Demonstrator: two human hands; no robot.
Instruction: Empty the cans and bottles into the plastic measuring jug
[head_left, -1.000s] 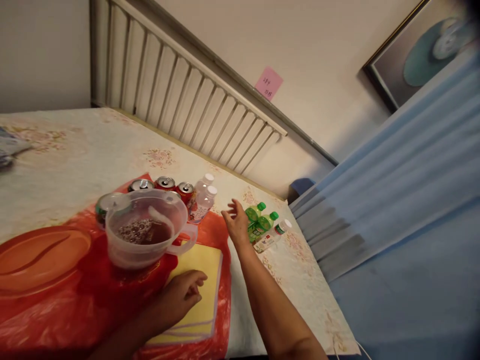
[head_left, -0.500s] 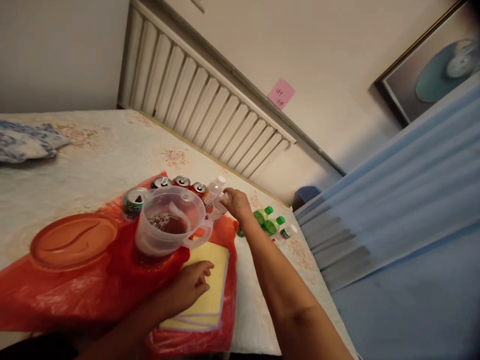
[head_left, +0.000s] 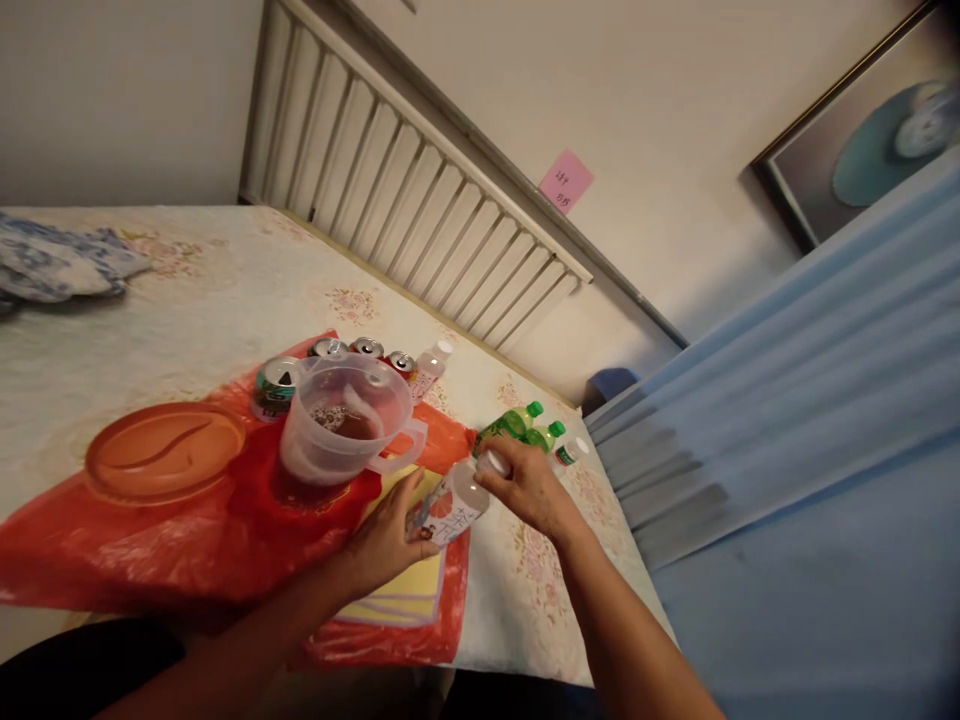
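A clear bottle with a white cap and a printed label is tilted in front of me, over the yellow sheets. My right hand is closed on its cap end. Around the lower part of the same bottle, my left hand has its thumb and fingers wrapped. Just left of the bottle, a clear plastic pitcher with dark, foamy liquid stands on red plastic. An orange lid lies left of the pitcher.
Behind the pitcher stand several cans and another clear bottle. Green bottles and a white-capped bottle lie at the right. A patterned cloth rests at the far left.
My right hand has brought a clear bottle from behind the pitcher toward me and to the right. My left hand, apart from it before, now holds the bottle's lower part.
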